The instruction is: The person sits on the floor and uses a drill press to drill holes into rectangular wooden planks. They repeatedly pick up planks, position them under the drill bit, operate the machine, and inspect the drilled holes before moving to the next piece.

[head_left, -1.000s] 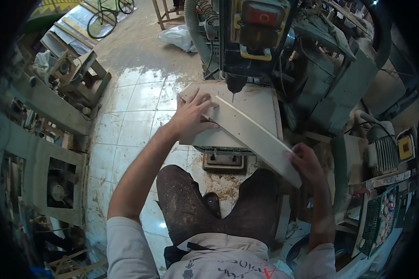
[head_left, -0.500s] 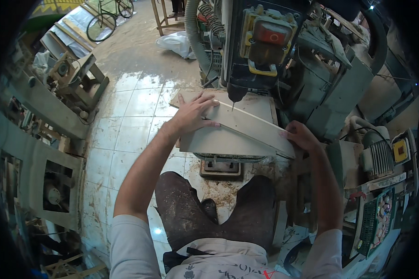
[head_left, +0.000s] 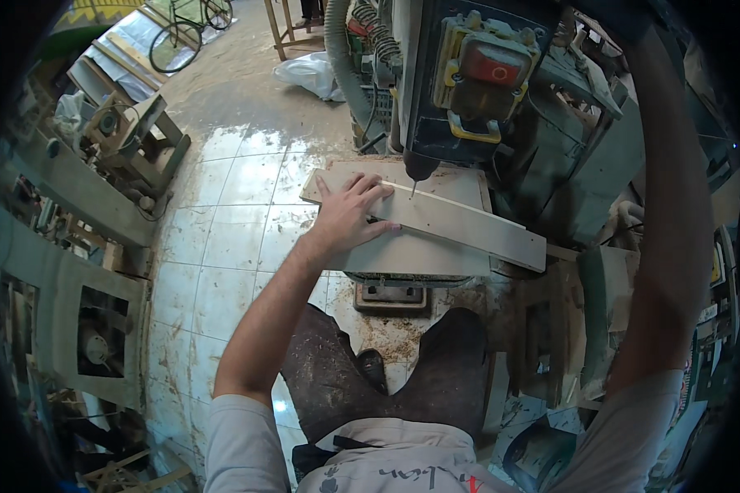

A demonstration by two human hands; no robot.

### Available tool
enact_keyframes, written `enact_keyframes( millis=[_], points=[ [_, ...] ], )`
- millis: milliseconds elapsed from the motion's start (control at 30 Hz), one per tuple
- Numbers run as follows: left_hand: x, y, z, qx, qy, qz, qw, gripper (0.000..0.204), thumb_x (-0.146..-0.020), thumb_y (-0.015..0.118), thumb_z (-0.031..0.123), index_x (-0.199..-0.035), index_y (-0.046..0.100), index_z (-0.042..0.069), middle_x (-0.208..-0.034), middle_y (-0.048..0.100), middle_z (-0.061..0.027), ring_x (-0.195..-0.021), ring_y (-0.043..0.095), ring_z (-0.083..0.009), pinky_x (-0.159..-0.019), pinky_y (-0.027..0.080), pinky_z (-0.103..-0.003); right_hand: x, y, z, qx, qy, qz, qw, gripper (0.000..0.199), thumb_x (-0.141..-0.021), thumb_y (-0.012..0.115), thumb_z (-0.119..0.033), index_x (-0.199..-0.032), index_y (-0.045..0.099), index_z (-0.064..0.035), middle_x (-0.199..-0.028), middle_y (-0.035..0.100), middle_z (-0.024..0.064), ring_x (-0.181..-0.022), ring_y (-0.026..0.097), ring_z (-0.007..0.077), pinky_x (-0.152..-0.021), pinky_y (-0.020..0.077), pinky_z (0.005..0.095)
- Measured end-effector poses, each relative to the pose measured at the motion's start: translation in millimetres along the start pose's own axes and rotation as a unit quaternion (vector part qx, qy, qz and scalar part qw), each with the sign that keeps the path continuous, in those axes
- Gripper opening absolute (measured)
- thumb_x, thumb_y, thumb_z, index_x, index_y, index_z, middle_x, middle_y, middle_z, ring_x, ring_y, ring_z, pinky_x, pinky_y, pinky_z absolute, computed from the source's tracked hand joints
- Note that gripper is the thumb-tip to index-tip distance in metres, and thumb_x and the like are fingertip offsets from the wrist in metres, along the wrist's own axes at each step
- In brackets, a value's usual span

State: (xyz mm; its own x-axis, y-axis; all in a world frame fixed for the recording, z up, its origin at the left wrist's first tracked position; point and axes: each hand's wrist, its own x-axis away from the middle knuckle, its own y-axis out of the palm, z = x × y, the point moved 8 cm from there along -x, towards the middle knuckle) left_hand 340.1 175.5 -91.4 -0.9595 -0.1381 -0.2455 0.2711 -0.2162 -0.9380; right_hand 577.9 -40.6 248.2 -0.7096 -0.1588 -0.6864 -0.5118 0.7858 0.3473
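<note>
A long pale wooden board [head_left: 452, 220] lies slantwise on the wider flat panel [head_left: 419, 256] of a drill press, its right end jutting past the panel. My left hand [head_left: 349, 212] grips the board toward its left end, fingers across the top and thumb at the near edge. Just right of these fingers, the thin drill bit [head_left: 413, 191] points down from the dark chuck [head_left: 420, 167], over the board. My right arm reaches up to the upper right, beside the machine's head. There my right hand [head_left: 625, 18] is dark, and its fingers cannot be made out.
The drill press head carries a red and yellow switch box [head_left: 492, 70]. A ribbed grey hose [head_left: 337, 66] runs down behind it. Machines with wooden frames stand on the left, and a dusty green machine [head_left: 604, 287] on the right. The press's base [head_left: 393, 298] sits between my legs.
My right hand has let go of the board's right end and risen to the upper right. The board has shifted right and lies less steeply; my left hand has moved slightly right with it.
</note>
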Motion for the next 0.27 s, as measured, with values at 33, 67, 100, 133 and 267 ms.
enact_keyframes(
  millis=[33,67,100,133,267],
  points=[
    [4.4,-0.1,-3.0,-0.008,-0.01,-0.001,1.0,0.059,-0.079,0.067,0.054,-0.127,0.055,0.022,-0.139,0.046,-0.002,-0.134,0.038,-0.0247,-0.097,0.009,-0.083,0.1,8.6,1.4,-0.007,-0.013,-0.008,1.0,0.043,-0.099,0.045,-0.036,-0.128,0.046,-0.0047,-0.12,0.054,0.0122,-0.108,0.055,0.0234,-0.089,0.0477,0.036],
    [8.0,-0.4,-5.2,-0.016,-0.019,-0.003,1.0,0.059,-0.079,0.067,0.054,-0.127,0.055,0.022,-0.138,0.046,-0.0019,-0.134,0.039,-0.0249,-0.097,0.01,-0.083,1.2,15.2,1.8,-0.012,-0.025,-0.015,0.999,0.041,-0.099,0.045,-0.035,-0.127,0.047,-0.0047,-0.117,0.055,0.012,-0.105,0.056,0.0232,-0.087,0.049,0.0351],
    [10.1,-0.8,-6.9,-0.023,-0.026,-0.004,0.999,0.059,-0.079,0.067,0.054,-0.127,0.055,0.023,-0.138,0.047,-0.0018,-0.133,0.039,-0.0251,-0.097,0.01,-0.083,5.1,19.1,0.7,-0.014,-0.036,-0.019,0.999,0.039,-0.099,0.045,-0.034,-0.125,0.048,-0.0047,-0.115,0.056,0.0118,-0.103,0.058,0.0229,-0.085,0.0504,0.0343],
    [9.9,-1.1,-7.3,-0.02,-0.028,-0.005,0.999,0.059,-0.079,0.067,0.054,-0.128,0.054,0.022,-0.139,0.046,-0.0021,-0.134,0.038,-0.0252,-0.098,0.01,-0.083,9.0,21.2,-4.3,-0.013,-0.049,-0.021,0.998,0.037,-0.1,0.045,-0.033,-0.123,0.049,-0.0047,-0.112,0.057,0.0116,-0.101,0.059,0.0226,-0.083,0.0517,0.0335],
    [14.1,0.1,-11.2,-0.015,-0.042,-0.006,0.999,0.06,-0.08,0.067,0.053,-0.128,0.053,0.019,-0.139,0.045,-0.0027,-0.134,0.037,-0.0251,-0.099,0.009,-0.082,30.4,42.1,-24.6,0.05,-0.085,-0.06,0.993,0.035,-0.098,0.051,-0.032,-0.119,0.053,-0.0049,-0.105,0.06,0.0103,-0.094,0.062,0.0218,-0.08,0.0552,0.0314]
  ],
)
